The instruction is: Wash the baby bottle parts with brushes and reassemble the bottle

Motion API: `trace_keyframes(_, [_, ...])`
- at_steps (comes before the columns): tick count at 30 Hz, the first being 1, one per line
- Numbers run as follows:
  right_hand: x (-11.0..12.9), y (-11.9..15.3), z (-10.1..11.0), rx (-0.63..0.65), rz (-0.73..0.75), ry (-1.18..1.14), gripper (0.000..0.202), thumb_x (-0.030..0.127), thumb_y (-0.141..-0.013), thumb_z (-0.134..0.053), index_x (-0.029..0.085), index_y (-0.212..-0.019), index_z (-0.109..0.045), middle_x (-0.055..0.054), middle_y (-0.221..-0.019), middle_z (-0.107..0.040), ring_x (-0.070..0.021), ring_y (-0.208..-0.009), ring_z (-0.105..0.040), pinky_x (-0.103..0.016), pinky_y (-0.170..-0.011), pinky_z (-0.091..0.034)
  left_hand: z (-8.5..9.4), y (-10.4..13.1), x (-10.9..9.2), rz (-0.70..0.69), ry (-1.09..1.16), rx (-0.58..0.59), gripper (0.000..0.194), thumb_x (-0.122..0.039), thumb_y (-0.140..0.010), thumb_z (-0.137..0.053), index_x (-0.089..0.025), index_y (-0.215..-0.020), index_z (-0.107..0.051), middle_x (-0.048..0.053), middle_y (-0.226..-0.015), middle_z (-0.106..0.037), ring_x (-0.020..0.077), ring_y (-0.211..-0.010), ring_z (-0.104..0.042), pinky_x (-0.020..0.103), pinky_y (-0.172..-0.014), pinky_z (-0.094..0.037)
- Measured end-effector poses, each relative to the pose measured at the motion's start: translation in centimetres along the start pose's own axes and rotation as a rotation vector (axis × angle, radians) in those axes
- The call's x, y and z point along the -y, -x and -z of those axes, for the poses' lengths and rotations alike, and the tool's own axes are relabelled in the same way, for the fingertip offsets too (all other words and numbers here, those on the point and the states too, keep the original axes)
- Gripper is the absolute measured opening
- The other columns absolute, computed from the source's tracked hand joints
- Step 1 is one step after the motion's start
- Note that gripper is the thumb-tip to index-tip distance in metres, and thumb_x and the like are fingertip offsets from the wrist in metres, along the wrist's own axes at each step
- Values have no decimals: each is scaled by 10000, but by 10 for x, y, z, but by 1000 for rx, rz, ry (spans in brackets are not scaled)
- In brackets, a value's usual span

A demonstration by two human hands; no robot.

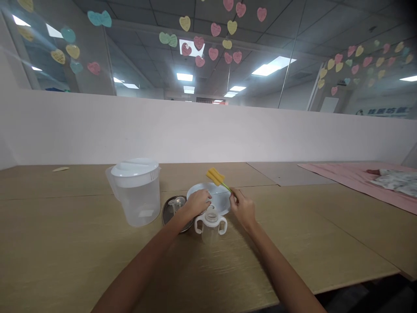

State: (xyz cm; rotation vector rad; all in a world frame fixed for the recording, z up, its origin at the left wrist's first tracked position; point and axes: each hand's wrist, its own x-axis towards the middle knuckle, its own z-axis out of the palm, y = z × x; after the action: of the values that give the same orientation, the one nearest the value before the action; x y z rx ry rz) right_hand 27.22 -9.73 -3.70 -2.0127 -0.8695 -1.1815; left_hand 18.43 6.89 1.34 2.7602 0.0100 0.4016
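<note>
The right hand is pinching a yellow sponge bottle brush by its green stem, the head pointing up and leftward above a round basin, while the left hand is curling by the basin's near-left side, its grip impossible to tell. A two-handled baby bottle is standing on the wooden table, and heart-shaped notes are dotting the glass above a white wall.

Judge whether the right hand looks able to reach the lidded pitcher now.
Probably not easily: the right hand, holding a yellow brush, has the left hand and basin between it and the lidded pitcher.
</note>
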Motion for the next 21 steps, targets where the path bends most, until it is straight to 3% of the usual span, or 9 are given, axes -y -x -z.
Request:
trace_keyframes(4, [2,-1,3,-13,-15,-22,289,205,-840,-400,164,-976,-652,-46,-800,-682,-106,-522,-543,-219,-534,-389,15,-5,6,42,100,-169,192,-172,-715,-583,-155,-881,-679,95,-977,-674,242,-933,-607,361,-879,-448])
trace_keyframes(8, [5,0,7,-53,-3,-155,271,211,-847,-406,152,-958,-646,-46,-783,-678,-96,-509,-523,-212,-548,-414,36,-7,8,104,254,-324,185,-235,-753,-573,-138,-887,-655,89,-885,-690,189,-817,-643,313,-781,-508])
trace_keyframes(13, [7,1,7,-63,17,-190,267,201,-853,-413,139,-975,-643,-41,-750,-669,-99,-536,-542,-207,-549,-419,59,-4,4,130,754,-542,227,-269,-602,-713,-135,-746,-601,41,-746,-658,159,-705,-637,286,-672,-534])
trace_keyframes(17, [3,0,4,-66,-56,-102,289,199,-862,-391,143,-991,-644,-56,-791,-683,-124,-575,-577,-224,-559,-423,70,1,-4,136,976,-573,312,-298,-516,-767,-133,-679,-557,-16,-632,-580,117,-579,-589,295,-615,-540])
trace_keyframes(21, [5,0,5,-79,-34,-176,281,206,-865,-402,129,-1001,-637,-67,-814,-682,-126,-600,-582,-228,-576,-442,71,4,-12,122,1023,-541,322,-289,-508,-772,-129,-680,-551,-24,-636,-563,105,-571,-581,292,-606,-545])
